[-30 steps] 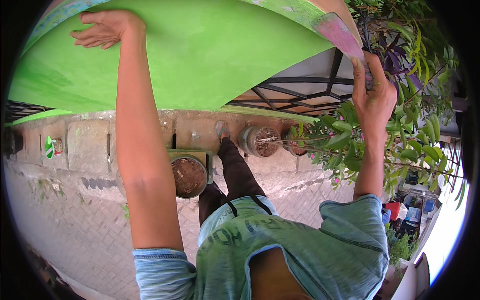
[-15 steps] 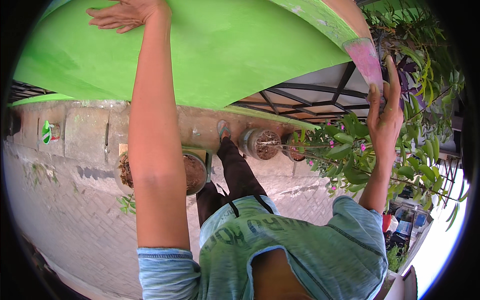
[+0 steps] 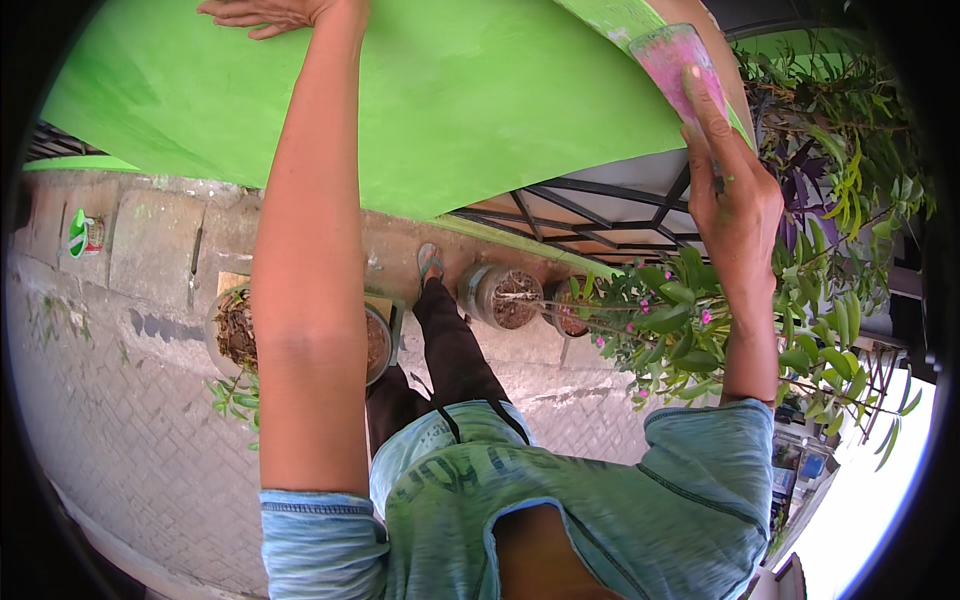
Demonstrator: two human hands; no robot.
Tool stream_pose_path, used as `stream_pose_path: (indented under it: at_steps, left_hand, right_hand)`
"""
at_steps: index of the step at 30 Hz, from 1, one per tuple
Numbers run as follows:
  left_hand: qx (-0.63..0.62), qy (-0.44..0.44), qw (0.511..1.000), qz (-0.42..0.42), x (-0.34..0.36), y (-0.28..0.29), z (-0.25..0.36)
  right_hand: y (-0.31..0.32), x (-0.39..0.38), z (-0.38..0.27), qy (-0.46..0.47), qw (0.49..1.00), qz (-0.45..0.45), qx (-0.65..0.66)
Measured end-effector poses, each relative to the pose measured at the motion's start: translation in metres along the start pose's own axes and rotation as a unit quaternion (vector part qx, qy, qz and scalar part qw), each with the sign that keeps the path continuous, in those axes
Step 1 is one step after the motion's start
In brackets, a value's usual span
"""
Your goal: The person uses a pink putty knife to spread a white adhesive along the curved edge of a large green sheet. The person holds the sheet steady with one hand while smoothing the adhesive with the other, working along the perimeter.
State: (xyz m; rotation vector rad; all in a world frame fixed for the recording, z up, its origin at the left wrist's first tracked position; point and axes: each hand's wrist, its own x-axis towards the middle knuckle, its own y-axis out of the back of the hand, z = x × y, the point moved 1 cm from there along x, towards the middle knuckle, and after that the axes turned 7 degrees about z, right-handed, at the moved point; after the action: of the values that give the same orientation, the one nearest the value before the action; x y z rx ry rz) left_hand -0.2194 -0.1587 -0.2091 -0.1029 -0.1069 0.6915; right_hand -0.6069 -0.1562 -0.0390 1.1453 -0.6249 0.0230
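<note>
My left hand [image 3: 275, 14] lies against the bright green wall [image 3: 470, 100] at the upper edge, its fingers stretched out and nothing in them. Part of that hand is cut off by the picture's border. In my right hand [image 3: 735, 185] is a pink, paint-stained putty scraper [image 3: 680, 65], wide at its far end. My thumb and fingers grip its narrow end. The scraper's broad edge is up by the paler, patchy green strip [image 3: 590, 18] along the wall's right border; whether it touches cannot be told.
Potted plants [image 3: 505, 297] stand on the paving below the wall. A leafy shrub with pink flowers [image 3: 690, 320] reaches close to my right forearm. A small green-and-white paint tin [image 3: 85, 235] sits far left. Dark metal bars [image 3: 590, 205] run under the wall's lower edge.
My right hand has moved left and up with the scraper, from beside the plants onto the wall's edge strip. My left hand has shifted slightly right and up along the wall.
</note>
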Motion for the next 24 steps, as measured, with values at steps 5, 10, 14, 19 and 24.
stream_pose_path:
  at_steps: [5,10,14,19,24]
  left_hand:
    - [0.011,0.023,1.0,-0.006,-0.032,0.003,0.012]
    - [0.018,-0.016,1.0,0.012,-0.027,-0.003,0.0]
    - [-0.012,0.069,0.995,-0.073,-0.033,0.022,0.027]
    - [-0.044,0.102,0.988,-0.112,-0.029,0.035,0.044]
    - [-0.03,0.099,0.989,-0.11,-0.03,0.036,0.045]
  right_hand:
    - [0.018,-0.015,0.012,-0.017,1.0,-0.011,-0.02]
    - [-0.001,0.0,-0.002,-0.022,1.0,0.005,0.013]
    - [-0.047,-0.008,-0.018,-0.014,0.99,0.096,0.104]
    - [-0.057,-0.057,-0.001,-0.123,0.979,0.13,0.096]
    - [-0.05,-0.059,0.002,-0.131,0.977,0.132,0.106]
